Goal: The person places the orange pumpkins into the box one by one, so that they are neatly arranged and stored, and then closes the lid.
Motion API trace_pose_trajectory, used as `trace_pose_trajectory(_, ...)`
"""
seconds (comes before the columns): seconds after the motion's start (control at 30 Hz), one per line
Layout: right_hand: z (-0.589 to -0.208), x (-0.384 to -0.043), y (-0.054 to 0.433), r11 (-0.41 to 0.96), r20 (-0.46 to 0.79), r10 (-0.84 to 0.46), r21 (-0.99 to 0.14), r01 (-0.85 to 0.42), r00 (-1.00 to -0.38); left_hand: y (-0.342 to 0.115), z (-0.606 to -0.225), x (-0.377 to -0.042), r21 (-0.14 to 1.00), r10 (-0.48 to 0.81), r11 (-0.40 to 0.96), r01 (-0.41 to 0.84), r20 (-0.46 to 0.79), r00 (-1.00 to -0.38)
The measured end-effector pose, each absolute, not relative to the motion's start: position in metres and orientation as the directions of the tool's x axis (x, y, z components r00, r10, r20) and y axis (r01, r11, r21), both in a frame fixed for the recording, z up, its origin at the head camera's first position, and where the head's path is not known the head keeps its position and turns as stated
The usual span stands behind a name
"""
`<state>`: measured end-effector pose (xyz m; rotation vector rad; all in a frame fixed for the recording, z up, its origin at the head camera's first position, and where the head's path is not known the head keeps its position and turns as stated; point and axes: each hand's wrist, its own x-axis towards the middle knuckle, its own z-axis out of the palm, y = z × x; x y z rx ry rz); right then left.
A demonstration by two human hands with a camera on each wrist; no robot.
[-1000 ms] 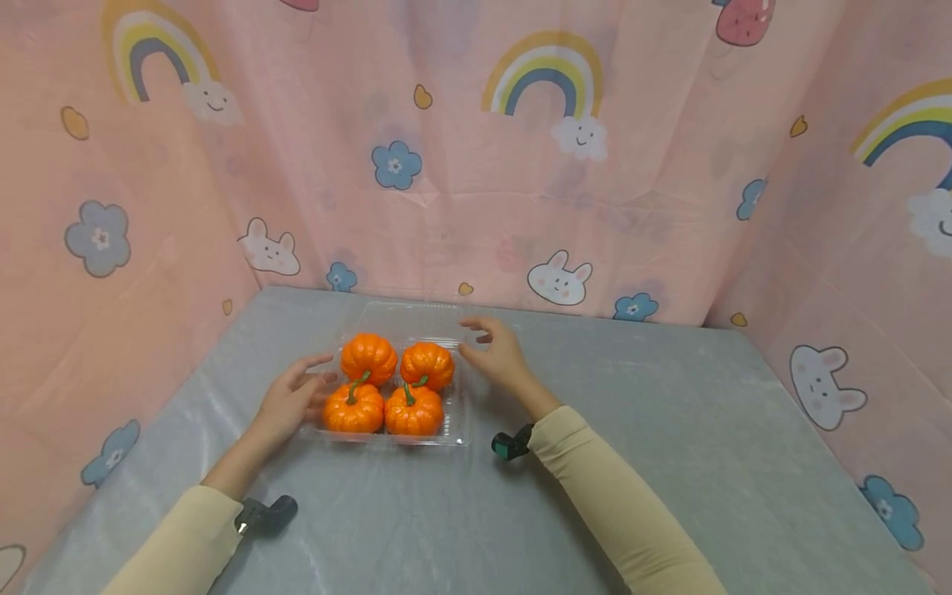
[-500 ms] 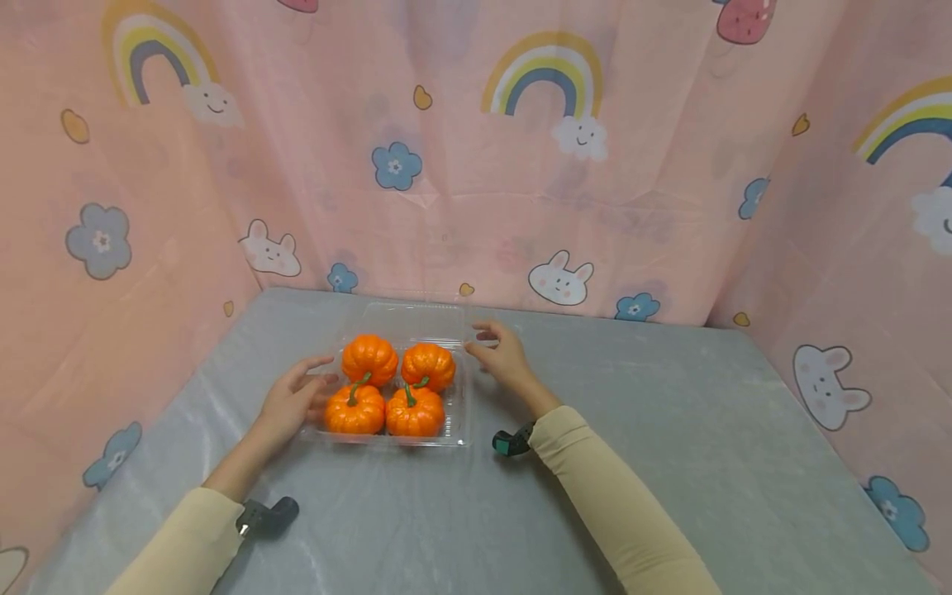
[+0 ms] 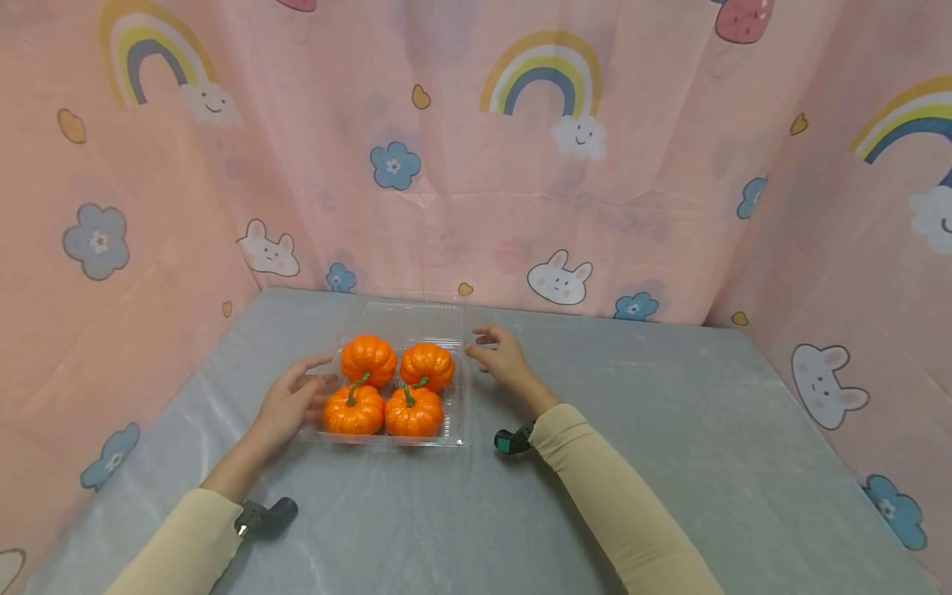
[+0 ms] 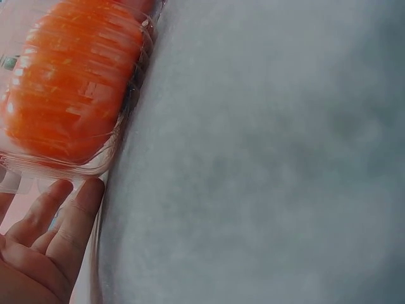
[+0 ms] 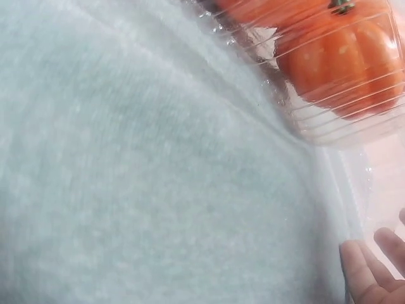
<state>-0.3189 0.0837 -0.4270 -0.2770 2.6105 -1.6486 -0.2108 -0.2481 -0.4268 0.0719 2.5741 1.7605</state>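
Several small orange pumpkins with green stems, such as the front right pumpkin (image 3: 414, 412), sit in two rows in a clear plastic clamshell box (image 3: 457, 413). Its transparent lid (image 3: 412, 318) lies folded back behind them. My left hand (image 3: 290, 400) is at the box's left side, fingers loosely extended; in the left wrist view its fingertips (image 4: 90, 190) are right at the box's ribbed wall, and contact is hard to tell. To the right of the lid's hinge, my right hand (image 3: 502, 359) hovers with relaxed fingers and holds nothing. The right wrist view shows its fingers (image 5: 359, 269) apart from the box.
A grey cloth covers the table (image 3: 632, 430). Pink printed curtains (image 3: 476, 198) hang behind it and along both sides. A black wrist camera (image 3: 268, 517) sticks out from the left sleeve, another wrist camera (image 3: 513, 441) from the right.
My right hand has shifted slightly right, away from the box's lid, then stayed there. The left hand, the box and the pumpkins look unmoved.
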Motion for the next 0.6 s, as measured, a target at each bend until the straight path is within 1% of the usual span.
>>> trace_pose_trajectory(0.23,-0.4252,-0.3182,0.0846,0.443,0.039,-0.19,-0.888,-0.121,-0.981,-0.2481,-0.4265,-0.2117,0.93,0.048,0.367,0.025,0.008,-0.999)
trace_pose_trajectory(0.6,-0.4278,-0.318,0.0863,0.444,0.049,-0.214,-0.885,-0.142,-0.976,-0.2482,-0.4273,-0.2118,0.934,0.051,0.356,0.023,0.005,-0.999)
